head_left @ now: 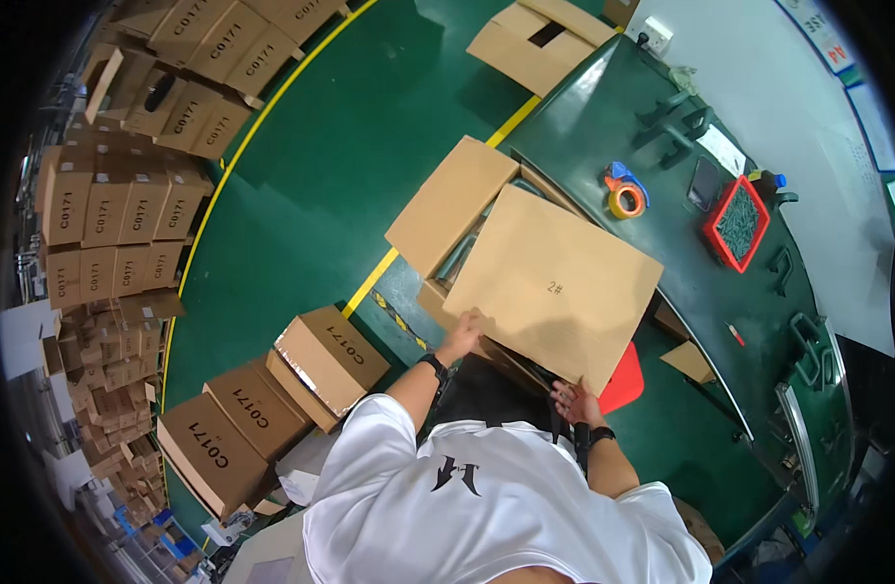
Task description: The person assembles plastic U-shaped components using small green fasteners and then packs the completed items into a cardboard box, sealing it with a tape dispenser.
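A flat square cardboard sheet (pixel 549 277) lies tilted across the top of an open carton (pixel 454 200). My left hand (pixel 464 334) grips the sheet's near left corner, its fingers closed at the edge. At the near right corner my right hand (pixel 576 401) holds the same sheet, with the thumb along its edge. Dark handle-like parts (pixel 460 258) show in the gap between the sheet and the carton's left flap. The sheet hides most of the carton's inside.
On the dark green table at right are a tape dispenser (pixel 624 192), a red tray (pixel 735 224) of small screw-like pieces, a phone (pixel 703 183) and several dark handles (pixel 676 127). Closed cartons (pixel 262 404) stand at left. A red stool (pixel 622 382) is beside my right hand.
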`<control>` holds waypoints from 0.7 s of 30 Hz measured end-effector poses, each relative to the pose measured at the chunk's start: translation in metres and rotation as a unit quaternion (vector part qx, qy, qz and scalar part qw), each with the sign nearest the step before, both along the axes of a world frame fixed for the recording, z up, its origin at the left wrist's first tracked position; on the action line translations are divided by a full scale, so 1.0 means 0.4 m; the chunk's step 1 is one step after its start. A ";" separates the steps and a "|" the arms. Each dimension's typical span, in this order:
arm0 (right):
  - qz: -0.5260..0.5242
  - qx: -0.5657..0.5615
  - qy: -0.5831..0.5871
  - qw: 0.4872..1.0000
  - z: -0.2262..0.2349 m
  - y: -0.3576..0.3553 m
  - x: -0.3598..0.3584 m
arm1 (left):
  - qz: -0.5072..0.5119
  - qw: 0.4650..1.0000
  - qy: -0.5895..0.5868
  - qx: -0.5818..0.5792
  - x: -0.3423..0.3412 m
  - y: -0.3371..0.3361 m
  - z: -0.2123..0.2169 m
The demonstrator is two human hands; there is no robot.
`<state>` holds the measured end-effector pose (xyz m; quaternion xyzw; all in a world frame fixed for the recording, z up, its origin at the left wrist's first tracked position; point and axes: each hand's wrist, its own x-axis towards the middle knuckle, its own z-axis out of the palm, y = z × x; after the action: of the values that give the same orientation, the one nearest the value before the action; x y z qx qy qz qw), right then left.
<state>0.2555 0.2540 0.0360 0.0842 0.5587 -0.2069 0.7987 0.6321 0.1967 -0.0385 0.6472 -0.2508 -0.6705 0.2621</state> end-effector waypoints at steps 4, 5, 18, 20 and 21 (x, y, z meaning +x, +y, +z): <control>0.192 0.055 0.038 0.979 0.001 0.031 0.022 | -0.175 0.946 -0.263 -0.077 0.023 -0.168 0.104; 0.285 0.051 0.075 0.954 0.017 0.025 0.034 | -0.162 0.937 -0.298 -0.086 0.028 -0.206 0.139; 0.358 -0.396 0.599 0.596 -0.034 -0.343 0.080 | -0.303 0.771 -0.424 -0.366 -0.109 -0.523 0.084; 0.356 -0.381 0.586 0.620 -0.069 -0.337 0.086 | -0.317 0.762 -0.442 -0.351 -0.115 -0.542 0.030; 0.387 -0.373 0.583 0.609 -0.079 -0.330 0.112 | -0.315 0.758 -0.446 -0.357 -0.106 -0.552 0.014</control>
<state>0.3002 0.1219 0.0044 -0.5839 0.7611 -0.0745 0.2725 0.5898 -0.0243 -0.0330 0.6170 -0.7502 -0.2125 0.1067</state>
